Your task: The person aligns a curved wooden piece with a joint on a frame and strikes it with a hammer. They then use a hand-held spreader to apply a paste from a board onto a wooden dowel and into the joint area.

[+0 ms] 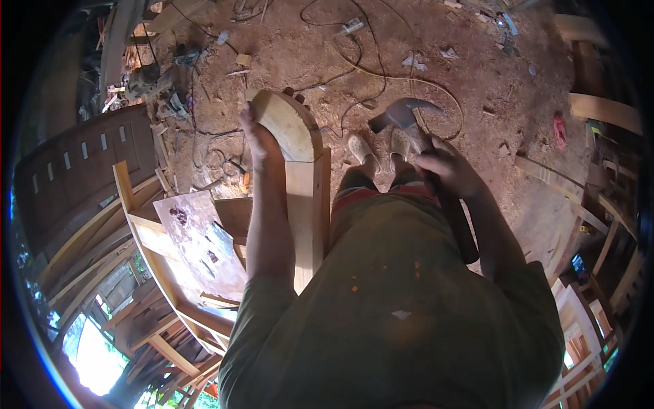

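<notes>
Open wooden frame [126, 187] at your left: it bears the stained board [197, 235], which slants across it; your left forearm covers part of the area beside that board.

Your left hand [262, 143] is clamped on the curved wooden piece [289, 123], thumb at its left edge, fingertips past its far side; the near end of the piece meets the pale wooden beam [303, 211], but whether the two are joined cannot be told; your right hand [446, 167] is closed around the handle of the claw hammer [409, 116], its head pointing up and left.

The palm contact of your left hand is hidden; the beam's lower end is cut off from sight by your shirt [402, 320]; timber at the dark rim is hard to make out.

A gap separates hammer and curved piece, with your sandals [361, 146] showing below; ahead, the earthen floor [490, 88] spreads wide, crossed by looped cables [385, 71] and a power strip [353, 26].
</notes>
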The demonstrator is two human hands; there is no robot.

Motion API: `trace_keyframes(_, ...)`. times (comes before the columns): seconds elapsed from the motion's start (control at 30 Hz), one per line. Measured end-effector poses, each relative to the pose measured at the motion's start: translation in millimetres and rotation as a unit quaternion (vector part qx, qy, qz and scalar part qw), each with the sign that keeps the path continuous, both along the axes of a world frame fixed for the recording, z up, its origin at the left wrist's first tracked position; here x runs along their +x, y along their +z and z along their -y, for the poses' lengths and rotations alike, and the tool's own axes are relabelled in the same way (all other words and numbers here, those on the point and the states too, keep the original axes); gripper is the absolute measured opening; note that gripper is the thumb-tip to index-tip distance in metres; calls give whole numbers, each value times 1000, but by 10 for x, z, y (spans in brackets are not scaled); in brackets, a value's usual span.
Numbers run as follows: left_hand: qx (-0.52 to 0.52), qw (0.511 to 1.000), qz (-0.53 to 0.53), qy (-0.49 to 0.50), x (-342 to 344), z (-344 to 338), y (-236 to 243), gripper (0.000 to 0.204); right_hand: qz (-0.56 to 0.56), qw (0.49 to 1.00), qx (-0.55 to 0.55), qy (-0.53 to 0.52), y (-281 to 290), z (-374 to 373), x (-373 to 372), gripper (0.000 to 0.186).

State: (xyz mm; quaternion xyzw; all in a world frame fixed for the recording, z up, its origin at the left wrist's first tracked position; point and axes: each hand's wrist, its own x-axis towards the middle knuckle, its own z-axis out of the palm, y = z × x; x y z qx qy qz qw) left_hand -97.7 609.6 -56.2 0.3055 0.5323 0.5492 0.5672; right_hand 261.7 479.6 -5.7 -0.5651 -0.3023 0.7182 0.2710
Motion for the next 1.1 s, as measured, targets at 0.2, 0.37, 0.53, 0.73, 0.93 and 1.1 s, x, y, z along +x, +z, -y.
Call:
trace_keyframes(0.2,-25,999,37,25,59,23,-137,109,-131,991,-22,12,190,-374,-278,22)
trace_keyframes(0.37,37,980,192,-27,218,-8,-292,114,-111,993,33,27,251,-362,-402,24)
trace_keyframes(0.53,10,935,345,-78,305,13,-161,113,79,992,77,53,672,-413,-462,27)
trace_keyframes(0.73,13,871,470,-147,295,39,-272,111,64,988,130,51,1042,-844,-455,34)
trace_keyframes(0.93,38,846,514,-133,334,45,-247,99,284,928,172,168,1219,-1426,-1033,52)
trace_keyframes(1.1,48,849,516,-105,407,4,-229,94,230,959,108,126,1051,-1551,-1125,51)
